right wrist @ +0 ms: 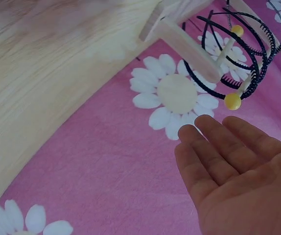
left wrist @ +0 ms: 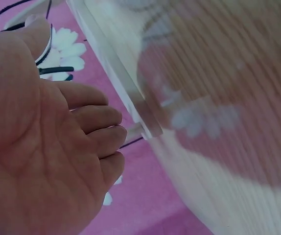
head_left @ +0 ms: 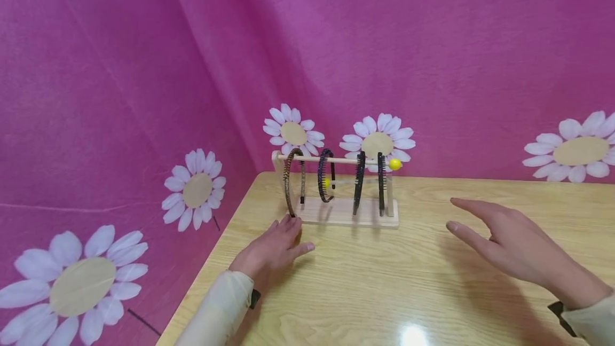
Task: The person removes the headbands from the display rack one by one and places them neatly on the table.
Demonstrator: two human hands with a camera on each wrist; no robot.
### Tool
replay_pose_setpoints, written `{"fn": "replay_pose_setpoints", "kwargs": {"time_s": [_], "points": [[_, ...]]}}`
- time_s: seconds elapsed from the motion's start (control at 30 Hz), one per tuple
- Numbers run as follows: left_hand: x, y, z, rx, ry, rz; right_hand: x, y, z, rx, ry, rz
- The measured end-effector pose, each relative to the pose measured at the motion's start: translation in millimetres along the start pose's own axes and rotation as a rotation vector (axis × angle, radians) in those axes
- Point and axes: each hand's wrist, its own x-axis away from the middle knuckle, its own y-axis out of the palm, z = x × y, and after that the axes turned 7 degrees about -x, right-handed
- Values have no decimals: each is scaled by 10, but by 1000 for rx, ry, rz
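A wooden headband stand point(head_left: 331, 214) stands on the table, with several headbands over its upper rod. The leftmost headband point(head_left: 286, 183) is brown and gold; a dark toothed headband point(head_left: 322, 175) hangs beside it. Farther right hang two black headbands, one glittery point(head_left: 358, 186) and one narrow point(head_left: 381, 186). My left hand point(head_left: 271, 247) is at the stand's front left corner, fingertips by the base, holding nothing; whether they touch it I cannot tell. To the stand's right, my right hand point(head_left: 519, 244) hovers over the table with fingers extended, its palm bare in the right wrist view.
A yellow ball point(head_left: 395, 164) caps the upper rod's right end, and another yellow ball point(head_left: 326, 182) is on the lower rod. The wood-grain table point(head_left: 384, 276) ends at a pink cloth point(head_left: 432, 57) printed with large white flowers, behind and to the left.
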Motion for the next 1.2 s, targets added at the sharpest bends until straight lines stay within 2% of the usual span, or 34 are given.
{"fn": "replay_pose_setpoints", "kwargs": {"time_s": [0.23,0.43,0.67,0.87,1.2], "points": [[-100,-1,-83,-12,-4,-2,-167,63,-86,-39,-6,-14],[-142,14,-117,-14,-24,3,-355,184,-191,-130,10,-3],[-191,23,-115,-19,-1,28,-587,336,-304,-253,62,70],[-213,39,-117,-15,9,30,-789,454,-403,-297,135,123],[-213,39,-113,-24,-1,34,-1044,661,-515,-389,160,198]]}}
